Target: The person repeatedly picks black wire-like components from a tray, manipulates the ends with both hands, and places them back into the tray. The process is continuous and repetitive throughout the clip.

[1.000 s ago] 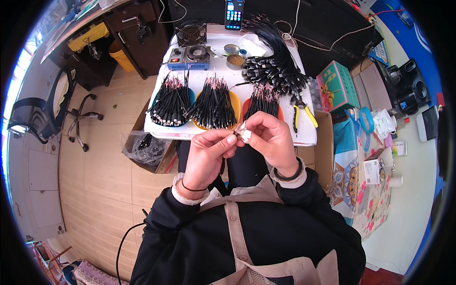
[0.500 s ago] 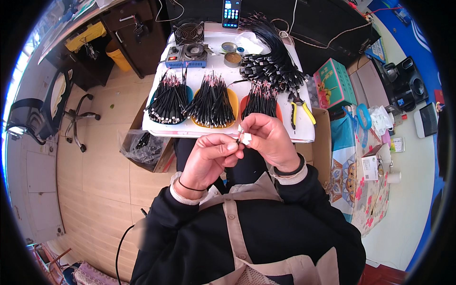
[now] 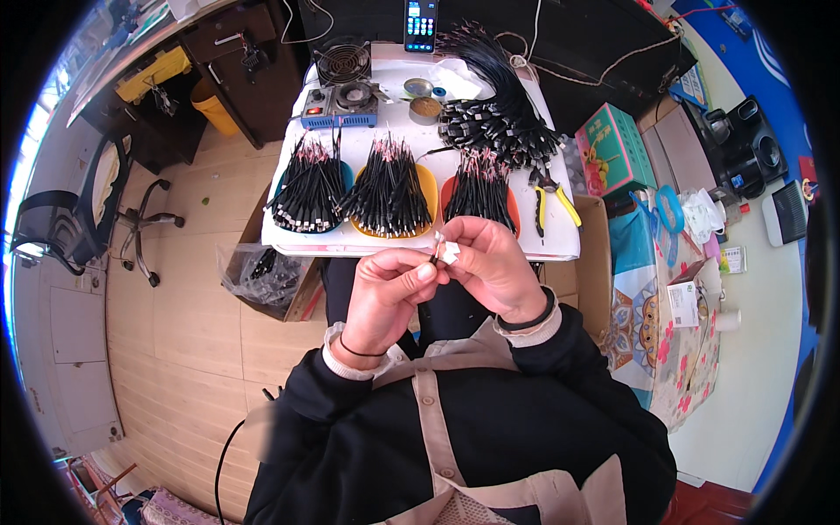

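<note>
While left hand, curled nearly closed, pinches dark cable end, right hand, likewise curled, grips small white piece just beside it; both hands near front edge of white worktop.

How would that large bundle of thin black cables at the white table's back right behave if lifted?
The bundle would probably droop, since its strands bend in a curve. It may feel heavy, given so many silver-tipped black plugs packed together. Some could slide loose, as they point different ways.
</note>
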Action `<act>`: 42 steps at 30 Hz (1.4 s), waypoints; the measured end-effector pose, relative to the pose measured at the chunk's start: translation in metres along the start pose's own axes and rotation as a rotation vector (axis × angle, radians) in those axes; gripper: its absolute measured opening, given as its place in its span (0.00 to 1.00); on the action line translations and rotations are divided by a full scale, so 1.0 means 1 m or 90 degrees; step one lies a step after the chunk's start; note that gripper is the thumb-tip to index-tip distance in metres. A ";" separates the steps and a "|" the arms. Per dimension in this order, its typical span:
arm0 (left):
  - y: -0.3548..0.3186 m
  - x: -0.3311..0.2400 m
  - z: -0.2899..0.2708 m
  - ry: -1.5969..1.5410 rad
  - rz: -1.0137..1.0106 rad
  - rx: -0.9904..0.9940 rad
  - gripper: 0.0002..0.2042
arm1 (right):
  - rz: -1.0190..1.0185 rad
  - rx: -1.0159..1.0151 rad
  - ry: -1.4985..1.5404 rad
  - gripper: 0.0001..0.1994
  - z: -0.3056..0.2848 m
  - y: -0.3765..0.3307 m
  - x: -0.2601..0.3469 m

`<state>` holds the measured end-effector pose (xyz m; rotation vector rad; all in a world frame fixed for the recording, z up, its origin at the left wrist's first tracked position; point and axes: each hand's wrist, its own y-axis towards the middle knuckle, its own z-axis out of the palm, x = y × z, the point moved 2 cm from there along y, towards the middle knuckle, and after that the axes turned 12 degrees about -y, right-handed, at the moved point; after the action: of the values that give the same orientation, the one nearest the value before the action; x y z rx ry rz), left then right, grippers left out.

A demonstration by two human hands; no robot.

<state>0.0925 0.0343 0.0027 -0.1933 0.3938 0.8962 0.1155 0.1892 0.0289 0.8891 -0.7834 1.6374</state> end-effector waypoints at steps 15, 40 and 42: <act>-0.009 -0.009 0.013 0.569 0.140 0.040 0.08 | 0.068 0.022 0.002 0.05 -0.006 -0.003 -0.004; 0.035 0.026 -0.023 0.281 0.020 -0.090 0.06 | 0.041 -0.417 -0.890 0.10 -0.175 0.000 0.005; 0.034 0.027 -0.021 0.267 0.017 -0.088 0.06 | 0.019 -0.461 -0.912 0.11 -0.178 0.003 0.006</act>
<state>0.0759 0.0676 -0.0280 -0.5085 0.7243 0.9094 0.0828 0.3420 -0.0561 1.4076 -2.1464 0.3721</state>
